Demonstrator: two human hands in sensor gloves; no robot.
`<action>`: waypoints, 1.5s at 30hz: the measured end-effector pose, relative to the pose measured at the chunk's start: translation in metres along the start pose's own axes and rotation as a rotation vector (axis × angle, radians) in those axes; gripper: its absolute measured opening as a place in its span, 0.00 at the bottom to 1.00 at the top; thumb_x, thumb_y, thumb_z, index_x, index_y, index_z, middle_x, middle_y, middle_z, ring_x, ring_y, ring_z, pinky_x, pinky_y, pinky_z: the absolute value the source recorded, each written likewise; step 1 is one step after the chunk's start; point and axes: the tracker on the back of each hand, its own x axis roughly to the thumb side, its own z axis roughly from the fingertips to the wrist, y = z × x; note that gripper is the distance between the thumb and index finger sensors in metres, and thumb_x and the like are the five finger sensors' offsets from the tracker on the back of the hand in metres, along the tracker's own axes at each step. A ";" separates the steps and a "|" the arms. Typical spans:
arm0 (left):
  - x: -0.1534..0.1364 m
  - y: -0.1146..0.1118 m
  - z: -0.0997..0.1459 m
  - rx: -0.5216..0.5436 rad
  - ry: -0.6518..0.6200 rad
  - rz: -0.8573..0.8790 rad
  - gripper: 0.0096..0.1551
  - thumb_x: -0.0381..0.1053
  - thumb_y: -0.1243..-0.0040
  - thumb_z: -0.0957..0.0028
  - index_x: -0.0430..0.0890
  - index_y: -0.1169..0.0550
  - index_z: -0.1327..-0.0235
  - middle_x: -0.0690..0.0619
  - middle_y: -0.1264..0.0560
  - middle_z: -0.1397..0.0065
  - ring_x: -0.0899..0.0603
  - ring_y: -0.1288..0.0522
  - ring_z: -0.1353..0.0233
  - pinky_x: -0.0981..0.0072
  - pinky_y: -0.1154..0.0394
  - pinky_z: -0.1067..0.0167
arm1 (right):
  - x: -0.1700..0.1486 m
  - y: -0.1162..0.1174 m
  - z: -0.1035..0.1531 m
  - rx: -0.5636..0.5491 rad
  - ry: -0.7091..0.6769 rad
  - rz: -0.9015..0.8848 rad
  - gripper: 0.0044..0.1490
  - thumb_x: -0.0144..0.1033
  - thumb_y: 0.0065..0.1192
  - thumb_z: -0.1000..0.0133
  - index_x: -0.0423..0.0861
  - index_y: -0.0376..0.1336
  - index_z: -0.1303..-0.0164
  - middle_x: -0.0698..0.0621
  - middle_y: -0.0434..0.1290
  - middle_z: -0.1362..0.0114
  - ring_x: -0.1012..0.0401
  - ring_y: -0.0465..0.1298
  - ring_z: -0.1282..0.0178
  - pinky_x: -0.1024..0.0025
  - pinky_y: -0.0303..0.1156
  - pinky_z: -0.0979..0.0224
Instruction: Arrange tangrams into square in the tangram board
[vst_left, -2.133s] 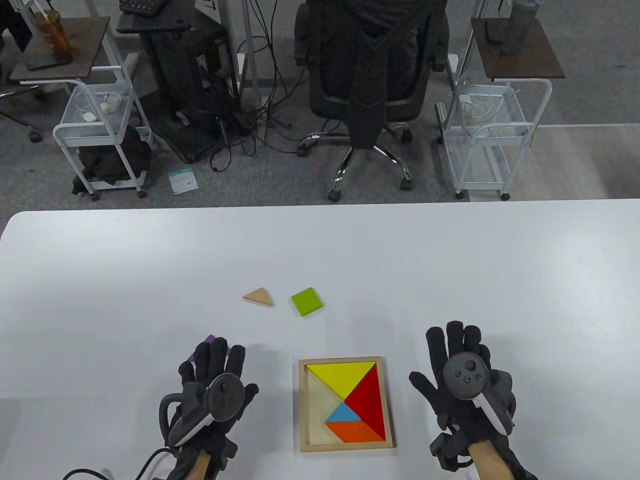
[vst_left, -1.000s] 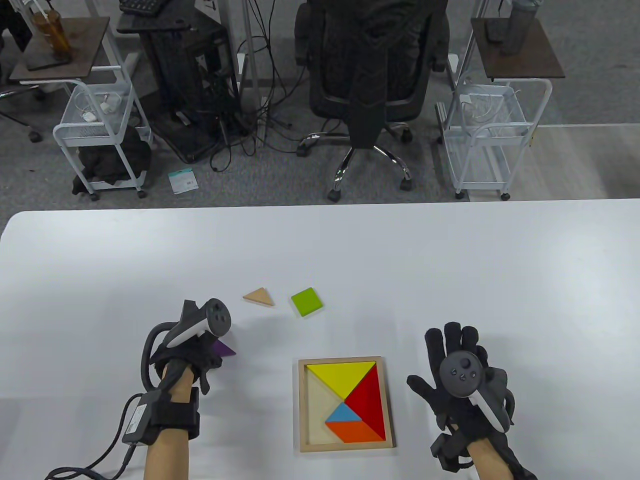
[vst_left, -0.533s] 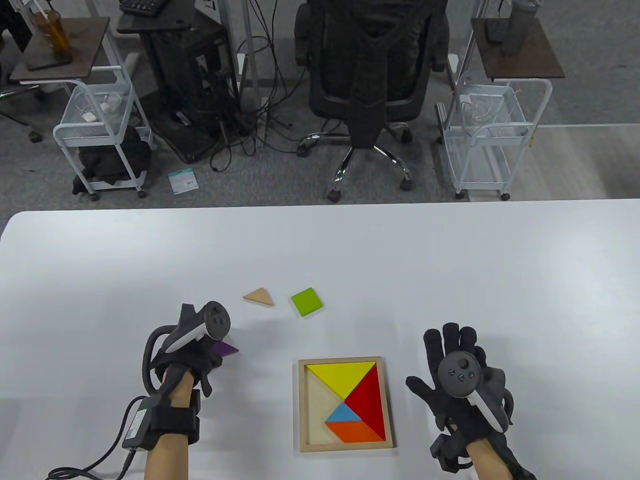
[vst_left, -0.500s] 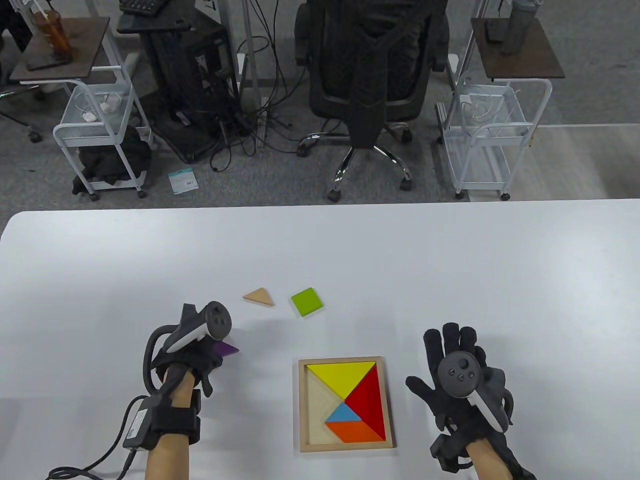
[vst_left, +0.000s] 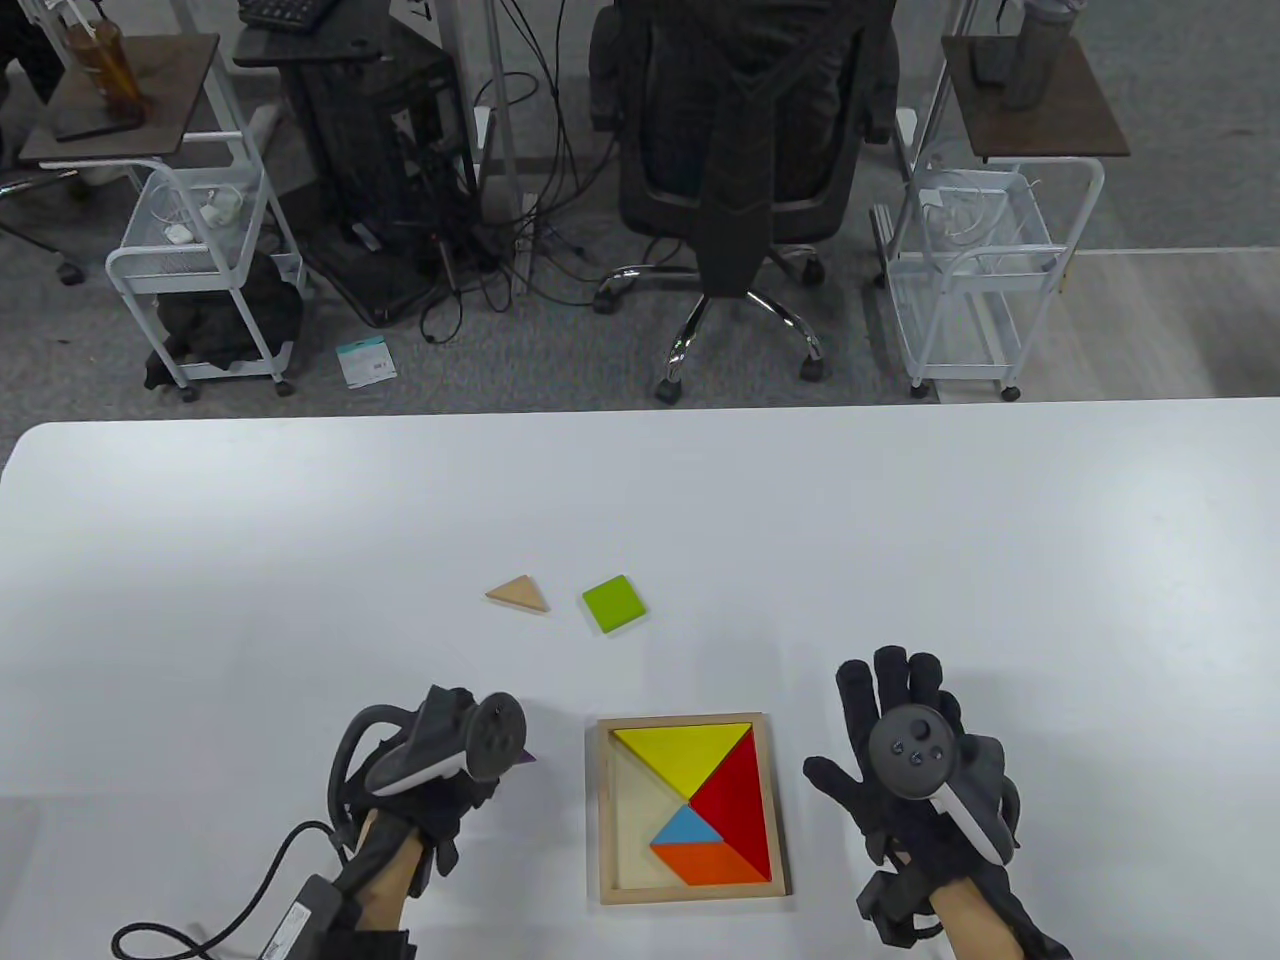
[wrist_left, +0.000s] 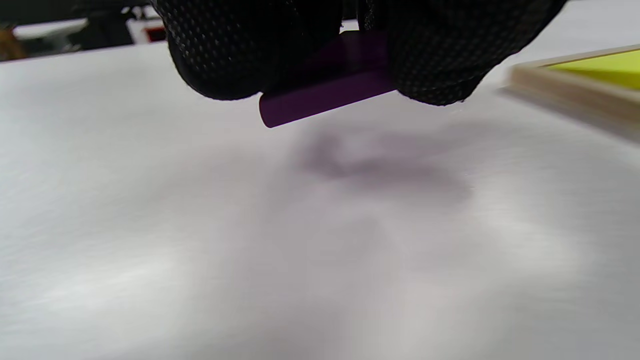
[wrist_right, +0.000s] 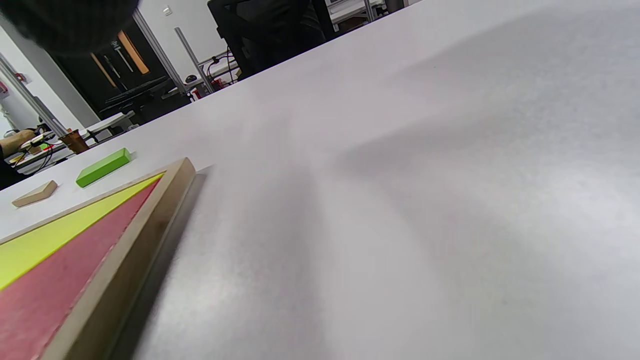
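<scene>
The wooden tangram board (vst_left: 778, 800) lies near the table's front edge and holds a yellow triangle (vst_left: 682, 752), a red triangle (vst_left: 738, 810), a small blue triangle (vst_left: 686, 826) and an orange piece (vst_left: 708, 864); its left part shows bare wood. My left hand (vst_left: 450, 770) hovers just left of the board, pinching a purple piece (wrist_left: 320, 95) above the table; in the table view only a purple tip (vst_left: 527, 759) shows. My right hand (vst_left: 900, 760) lies flat with spread fingers to the right of the board. A tan triangle (vst_left: 519, 594) and a green square (vst_left: 612, 604) lie loose further back.
The board's frame (wrist_right: 150, 235) is close on the left in the right wrist view, with the green square (wrist_right: 103, 167) and tan triangle (wrist_right: 35, 194) beyond it. Behind the table stand an office chair (vst_left: 740, 170) and white wire carts (vst_left: 975, 260).
My left hand has lifted the purple piece and carried it right and towards the front, up to the board's left side. The right hand has barely shifted.
</scene>
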 end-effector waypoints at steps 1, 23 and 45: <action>0.009 0.001 0.004 0.027 -0.015 0.012 0.40 0.55 0.35 0.49 0.52 0.37 0.26 0.37 0.35 0.28 0.36 0.24 0.39 0.61 0.17 0.44 | 0.000 0.000 0.001 -0.004 -0.003 0.003 0.59 0.66 0.53 0.57 0.71 0.25 0.27 0.69 0.13 0.23 0.67 0.08 0.24 0.61 0.16 0.14; 0.093 0.001 0.040 0.443 -0.305 0.208 0.39 0.56 0.35 0.49 0.53 0.38 0.26 0.38 0.34 0.28 0.38 0.23 0.40 0.61 0.16 0.45 | 0.057 0.028 0.022 0.127 -0.429 -0.418 0.52 0.66 0.52 0.56 0.46 0.54 0.25 0.41 0.59 0.22 0.43 0.62 0.27 0.60 0.68 0.34; 0.059 -0.004 0.052 0.544 -0.049 0.899 0.47 0.68 0.53 0.41 0.36 0.37 0.22 0.30 0.28 0.30 0.33 0.16 0.41 0.61 0.12 0.51 | 0.081 0.003 0.066 -0.319 -0.414 -0.227 0.31 0.49 0.61 0.49 0.47 0.69 0.39 0.46 0.79 0.41 0.52 0.79 0.50 0.66 0.75 0.54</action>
